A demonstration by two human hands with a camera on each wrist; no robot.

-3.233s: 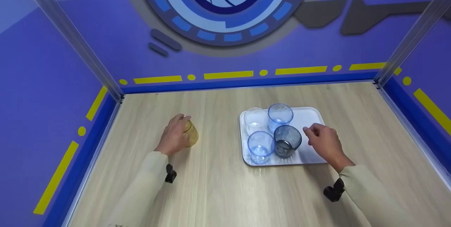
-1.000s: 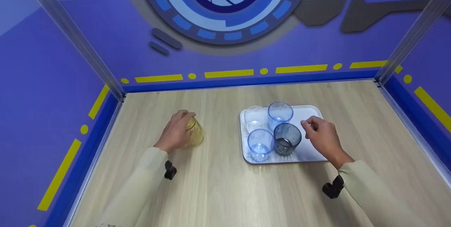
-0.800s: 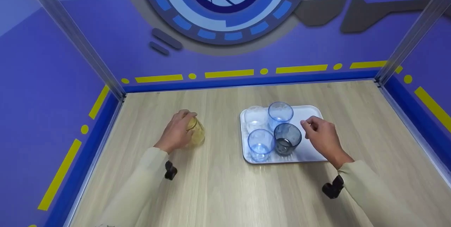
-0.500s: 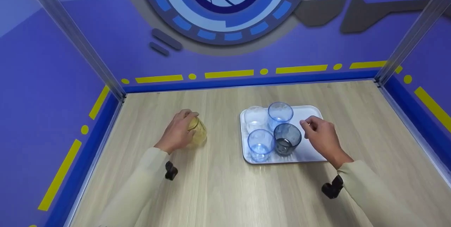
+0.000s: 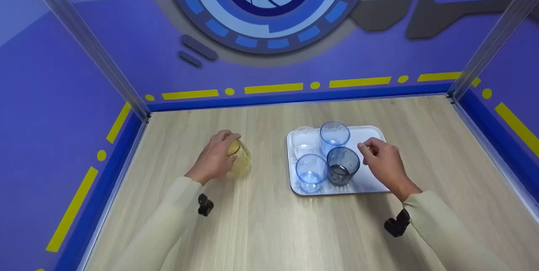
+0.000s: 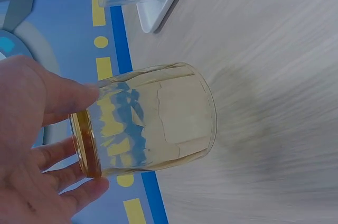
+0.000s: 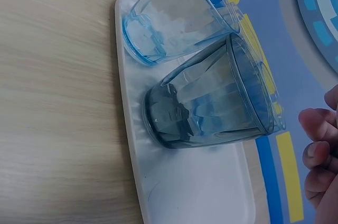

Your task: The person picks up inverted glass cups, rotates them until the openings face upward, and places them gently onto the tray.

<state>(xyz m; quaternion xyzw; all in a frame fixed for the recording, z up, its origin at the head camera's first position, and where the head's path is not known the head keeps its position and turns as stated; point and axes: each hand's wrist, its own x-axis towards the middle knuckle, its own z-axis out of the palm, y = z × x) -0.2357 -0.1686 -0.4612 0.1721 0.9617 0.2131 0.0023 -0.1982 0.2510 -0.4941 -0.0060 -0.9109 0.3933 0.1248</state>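
At left centre of the head view, the left hand (image 5: 214, 160) has its fingers clamped around the rim of a yellow faceted glass tumbler (image 5: 239, 162) on the light wooden counter (image 5: 261, 220). The right hand (image 5: 384, 166), fingers loosely curled and empty, hovers beside a dark grey glass tumbler (image 5: 343, 166) on the white rectangular tray (image 5: 370, 136).

Light wood-grain table (image 5: 269, 229). White tray (image 5: 372, 136) lies right of centre, carrying four glasses. Yellow glass (image 5: 241, 160) at left; contact with table unclear.
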